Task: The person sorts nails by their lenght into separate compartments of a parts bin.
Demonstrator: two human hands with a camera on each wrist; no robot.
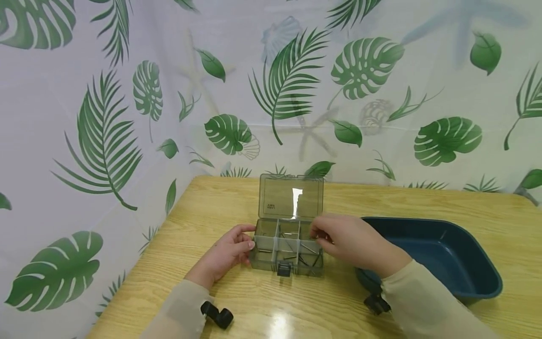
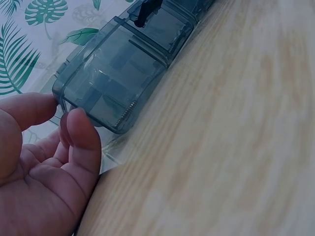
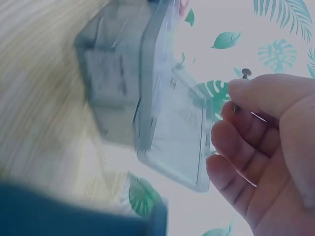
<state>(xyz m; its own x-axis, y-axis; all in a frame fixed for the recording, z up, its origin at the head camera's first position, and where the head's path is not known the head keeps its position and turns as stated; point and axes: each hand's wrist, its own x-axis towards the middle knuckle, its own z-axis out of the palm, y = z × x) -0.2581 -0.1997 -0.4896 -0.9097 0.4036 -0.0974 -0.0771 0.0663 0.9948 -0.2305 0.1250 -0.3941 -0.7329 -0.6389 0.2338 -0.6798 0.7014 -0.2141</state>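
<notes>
A smoky see-through compartment box (image 1: 264, 261) stands on the table with its lid (image 1: 279, 195) raised at the back. Metal screws (image 1: 311, 249) lie in several of its compartments. At the box's left edge, my left hand (image 1: 228, 252) grips the wall between thumb and fingers, also seen close up in the left wrist view. My right hand (image 1: 349, 238) is over the right-hand compartments. In the right wrist view, its thumb and finger pinch a small screw (image 3: 246, 73), whose round head sticks out; most of the shank is hidden.
A deep dark-blue basin (image 1: 461, 256) stands on the right, partly behind my right forearm. The wooden table (image 1: 250, 306) meets a leaf-printed cloth (image 1: 296, 136) at the back and left. A black latch (image 1: 284, 269) is on the box's front.
</notes>
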